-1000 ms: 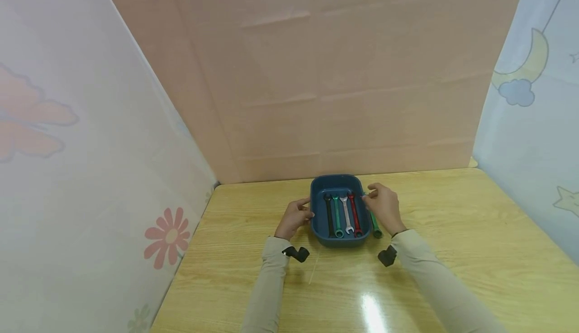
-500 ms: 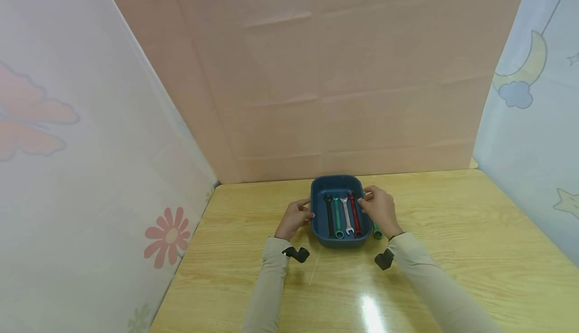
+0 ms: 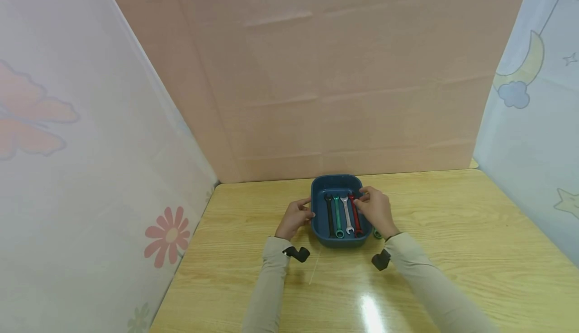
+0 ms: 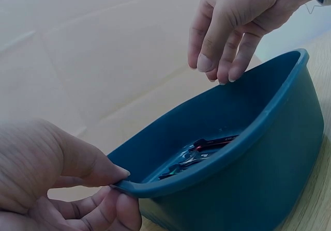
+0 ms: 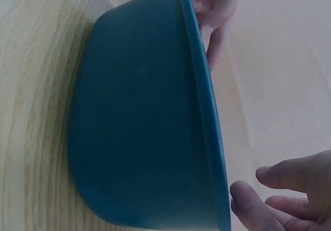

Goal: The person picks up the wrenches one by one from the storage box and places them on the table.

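A dark blue tray sits on the wooden table and holds a black wrench, a green wrench, a silver wrench and a red wrench side by side. My left hand pinches the tray's left rim, thumb on top. My right hand hovers over the right rim, its fingers hanging down and holding nothing. A second green wrench lies on the table outside the tray, mostly hidden under that hand.
Patterned cloth panels wall in the table on the left, back and right. The tray stands near the back panel. The wooden table top stretches bare to the right and towards me.
My right hand has moved left, from the green wrench beside the tray to above the tray's right rim. The left hand and the tray have stayed put.
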The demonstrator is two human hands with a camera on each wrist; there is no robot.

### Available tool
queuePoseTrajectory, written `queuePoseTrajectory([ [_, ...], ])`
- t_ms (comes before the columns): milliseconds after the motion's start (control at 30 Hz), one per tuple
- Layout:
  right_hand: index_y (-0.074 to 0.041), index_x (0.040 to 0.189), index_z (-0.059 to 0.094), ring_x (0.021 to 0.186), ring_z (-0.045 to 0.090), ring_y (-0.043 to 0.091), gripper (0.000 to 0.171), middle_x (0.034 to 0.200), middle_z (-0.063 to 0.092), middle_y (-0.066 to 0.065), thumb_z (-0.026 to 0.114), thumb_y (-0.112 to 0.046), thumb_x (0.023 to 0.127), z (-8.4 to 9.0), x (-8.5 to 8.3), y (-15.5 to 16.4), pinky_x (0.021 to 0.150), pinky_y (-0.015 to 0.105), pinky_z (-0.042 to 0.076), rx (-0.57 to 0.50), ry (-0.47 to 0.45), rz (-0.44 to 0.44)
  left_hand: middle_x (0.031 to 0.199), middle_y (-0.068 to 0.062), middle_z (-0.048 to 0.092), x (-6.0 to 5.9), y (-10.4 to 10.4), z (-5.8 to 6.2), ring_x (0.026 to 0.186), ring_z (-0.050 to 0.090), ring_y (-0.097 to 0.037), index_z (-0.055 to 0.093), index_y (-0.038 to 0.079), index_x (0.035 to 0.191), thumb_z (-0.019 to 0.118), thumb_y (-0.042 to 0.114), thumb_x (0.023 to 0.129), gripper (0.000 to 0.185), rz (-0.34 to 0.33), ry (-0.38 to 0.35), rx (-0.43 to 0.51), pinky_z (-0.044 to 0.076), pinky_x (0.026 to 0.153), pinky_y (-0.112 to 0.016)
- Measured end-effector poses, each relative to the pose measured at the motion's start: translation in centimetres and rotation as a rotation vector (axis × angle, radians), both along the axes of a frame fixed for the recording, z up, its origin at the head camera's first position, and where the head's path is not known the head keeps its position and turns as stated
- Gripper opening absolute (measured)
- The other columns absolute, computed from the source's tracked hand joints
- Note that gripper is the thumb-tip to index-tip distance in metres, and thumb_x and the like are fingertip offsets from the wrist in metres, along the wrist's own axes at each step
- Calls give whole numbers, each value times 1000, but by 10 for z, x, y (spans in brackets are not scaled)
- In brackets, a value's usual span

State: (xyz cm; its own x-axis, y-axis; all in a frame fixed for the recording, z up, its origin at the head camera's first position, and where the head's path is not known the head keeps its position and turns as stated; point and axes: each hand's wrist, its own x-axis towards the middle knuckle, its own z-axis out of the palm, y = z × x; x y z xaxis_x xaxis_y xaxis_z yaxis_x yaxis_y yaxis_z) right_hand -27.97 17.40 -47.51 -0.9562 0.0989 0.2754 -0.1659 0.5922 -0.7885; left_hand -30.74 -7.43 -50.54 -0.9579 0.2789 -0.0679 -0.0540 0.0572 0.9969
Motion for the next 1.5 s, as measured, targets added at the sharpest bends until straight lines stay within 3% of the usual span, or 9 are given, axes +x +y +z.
queuePoseTrajectory([
  [267,15,118,61,63,71,26,37,87,70,25,73,1,86,-4,2,-6,56,33,56,13,16,15,74,-4,56,1,0,-3,59,52,-12,43,-4,148,56,-11,89,61,2,7,5,47,62,-35],
  [667,15,117,61,61,70,26,37,86,70,24,71,1,85,0,-2,-18,52,29,55,-2,20,35,76,-4,55,-5,-3,-1,62,52,-17,46,0,148,57,-9,89,61,2,7,-15,45,64,-37],
  [933,13,114,64,70,71,29,35,86,71,23,74,-1,84,-4,-2,-23,59,36,56,51,15,15,77,-5,55,-3,-2,2,63,52,-16,45,-1,148,57,-9,89,61,-7,-19,-12,47,65,-37],
  [1500,10,117,65,58,67,19,36,85,72,17,75,-3,85,-15,-2,-41,55,34,54,68,-27,68,72,-2,55,-3,-4,1,61,53,-16,43,-5,148,58,-9,87,63,-12,-8,-9,47,63,-37],
])
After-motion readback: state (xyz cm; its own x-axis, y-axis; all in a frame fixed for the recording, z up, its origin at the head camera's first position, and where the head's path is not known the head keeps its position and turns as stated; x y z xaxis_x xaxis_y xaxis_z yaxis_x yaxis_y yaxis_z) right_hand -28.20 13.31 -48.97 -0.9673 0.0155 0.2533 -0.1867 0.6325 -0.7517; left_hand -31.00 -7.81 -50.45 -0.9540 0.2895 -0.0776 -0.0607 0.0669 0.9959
